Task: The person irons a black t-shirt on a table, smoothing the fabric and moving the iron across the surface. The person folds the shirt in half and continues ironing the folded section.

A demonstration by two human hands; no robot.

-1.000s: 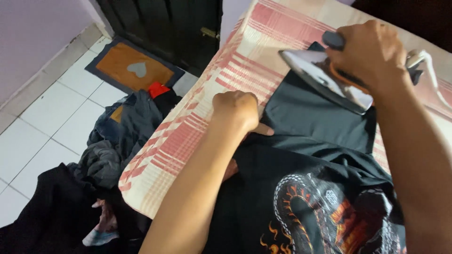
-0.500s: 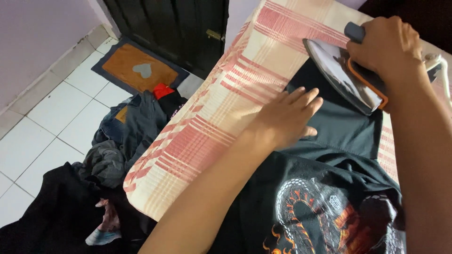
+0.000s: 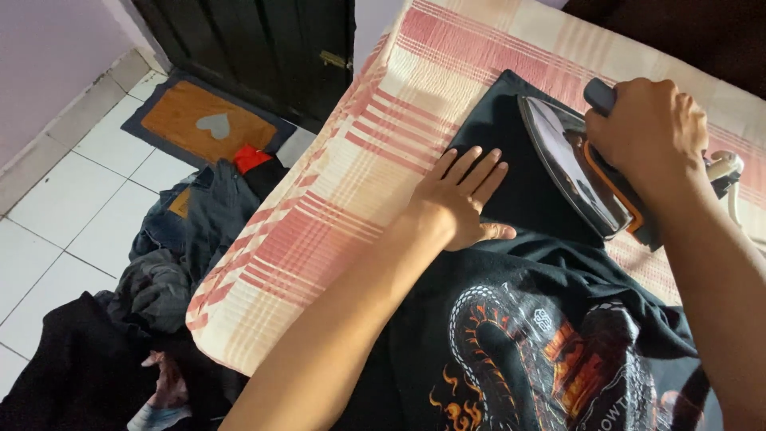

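Observation:
A black T-shirt (image 3: 527, 335) with an orange and white print lies on an ironing surface covered by a red and cream checked cloth (image 3: 335, 199). My left hand (image 3: 463, 195) rests flat, fingers spread, on the shirt's sleeve, pressing it down. My right hand (image 3: 646, 132) grips the dark handle of a clothes iron (image 3: 574, 168), which is tilted so that its metal soleplate faces left, just right of my left hand. The iron's heel sits over the sleeve's far part.
A heap of dark and blue-grey clothes (image 3: 159, 271) lies on the white tiled floor at the left. Beyond it an orange doormat (image 3: 203, 124) lies before a dark door (image 3: 263, 48). A white cord fitting (image 3: 722, 164) shows behind my right hand.
My left hand went from a loose fist to a flat, spread palm on the sleeve. The iron stayed tilted in my right hand and shifted a little right in view.

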